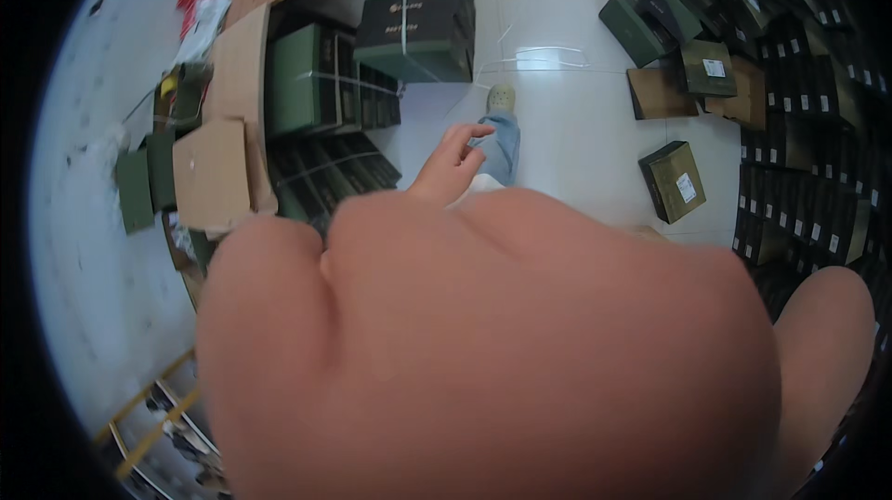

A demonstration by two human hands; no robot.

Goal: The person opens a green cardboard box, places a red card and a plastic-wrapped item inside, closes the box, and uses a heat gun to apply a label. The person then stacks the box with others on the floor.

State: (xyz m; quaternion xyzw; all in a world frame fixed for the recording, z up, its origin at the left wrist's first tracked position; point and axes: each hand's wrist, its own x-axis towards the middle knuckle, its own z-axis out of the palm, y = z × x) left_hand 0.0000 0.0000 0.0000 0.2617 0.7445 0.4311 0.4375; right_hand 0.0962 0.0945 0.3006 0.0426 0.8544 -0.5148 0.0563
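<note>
Bare skin fills the lower half of the view: my right hand (520, 342), very close to the camera. Its fingers are cut off or out of focus, so what they touch does not show. Beyond it my left hand (450, 164) hangs low in front of my jeans leg (503, 142), fingers loosely bent and apart, holding nothing. Nearest to that hand on the left are dark green shoebox-like boxes (358, 175) bound with pale strapping. Taller strapped green boxes (415, 21) stand farther ahead. A light clog (501, 98) is on my foot.
Brown cardboard (212, 175) and a wooden board (237, 63) edge the left side. On the right, a dark gold box (672, 181) lies on the white tiled floor (567, 147), beside opened boxes and high stacks of dark boxes (804, 193). Loose strapping (539, 61) lies ahead. A yellow-framed rack (149, 421) is lower left.
</note>
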